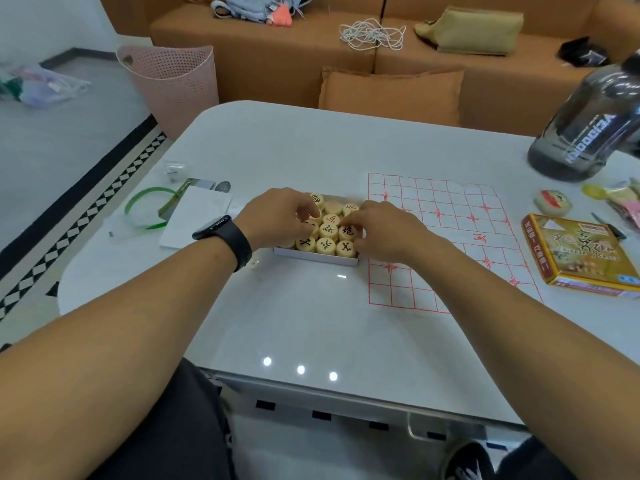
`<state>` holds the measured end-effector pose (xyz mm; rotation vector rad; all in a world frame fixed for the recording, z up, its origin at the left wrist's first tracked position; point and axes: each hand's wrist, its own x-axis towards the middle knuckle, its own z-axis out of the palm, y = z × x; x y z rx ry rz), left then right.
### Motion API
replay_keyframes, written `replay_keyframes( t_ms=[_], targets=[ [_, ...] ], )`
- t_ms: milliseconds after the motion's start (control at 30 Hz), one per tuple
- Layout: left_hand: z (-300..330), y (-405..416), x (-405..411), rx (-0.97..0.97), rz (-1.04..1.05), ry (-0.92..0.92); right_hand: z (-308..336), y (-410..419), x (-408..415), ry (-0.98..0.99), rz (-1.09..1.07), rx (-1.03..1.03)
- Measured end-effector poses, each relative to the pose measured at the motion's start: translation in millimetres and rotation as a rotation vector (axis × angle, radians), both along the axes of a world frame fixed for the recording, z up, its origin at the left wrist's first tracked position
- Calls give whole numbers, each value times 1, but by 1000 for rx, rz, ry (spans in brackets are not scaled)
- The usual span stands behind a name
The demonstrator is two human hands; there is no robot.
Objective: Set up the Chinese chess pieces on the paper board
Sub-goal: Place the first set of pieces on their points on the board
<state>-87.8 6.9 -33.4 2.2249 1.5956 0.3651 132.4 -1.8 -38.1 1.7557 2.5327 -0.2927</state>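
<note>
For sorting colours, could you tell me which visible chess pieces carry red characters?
The far-row chess pieces near the right hand; the near-row ones show black.

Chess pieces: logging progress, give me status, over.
Left hand and right hand both picking at chess pieces in white tray. Paper board bare. Nothing obstructing.

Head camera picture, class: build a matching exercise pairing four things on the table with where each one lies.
Things:
1. chess pieces
2. paper board
3. green ring
4. dark water bottle

Places:
A. far right corner of the table
B. left of the left hand
C. in the white tray
D. flat, just right of the tray, partly under the right hand

Pairs: 1-C, 2-D, 3-B, 4-A
</note>
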Motion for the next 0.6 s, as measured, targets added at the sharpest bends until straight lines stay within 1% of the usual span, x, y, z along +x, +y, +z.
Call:
replay_keyframes(
  t_ms=[100, 200, 267, 367, 467, 600],
  targets=[
    [-2, -2, 10, 80, -31, 41, -2, 1, 1, -6, 8, 54],
    [-5, -1, 23, 107, -43, 146, -2, -1, 4, 79, -17, 115],
    [-8, -1, 32, 118, -1, 175, -2, -5, 9, 131, -44, 142],
    [-10, -1, 43, 114, 66, 214, 1, -15, 20, 180, -80, 120],
    [-10, -1, 46, 111, 73, 312, 8, -24, 35, 270, -140, 85],
    [-9, -4, 46, 128, 93, 316, 15, -35, 58, 292, -193, 75]
  ],
)
